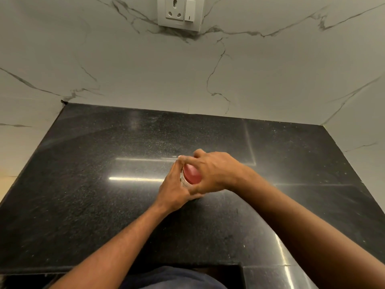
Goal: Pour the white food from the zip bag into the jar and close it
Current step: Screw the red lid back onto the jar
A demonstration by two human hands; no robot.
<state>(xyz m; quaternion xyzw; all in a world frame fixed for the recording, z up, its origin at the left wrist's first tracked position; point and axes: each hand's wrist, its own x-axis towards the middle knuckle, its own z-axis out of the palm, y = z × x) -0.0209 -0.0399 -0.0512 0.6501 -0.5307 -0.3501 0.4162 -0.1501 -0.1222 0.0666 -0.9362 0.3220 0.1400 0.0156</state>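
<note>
A small clear jar (183, 181) with a red lid (192, 176) stands on the black granite counter (104, 163), near its middle. My left hand (175, 187) wraps round the jar's body from the left. My right hand (212, 173) curls over the red lid from the right, fingers round its rim. Most of the jar's glass is hidden by both hands, so its contents cannot be seen. No zip bag is in view.
Marble-patterned walls enclose the counter at the back and on both sides. A white socket and switch plate (180, 12) sits high on the back wall. The counter's front edge has a notch at the bottom centre (208, 268).
</note>
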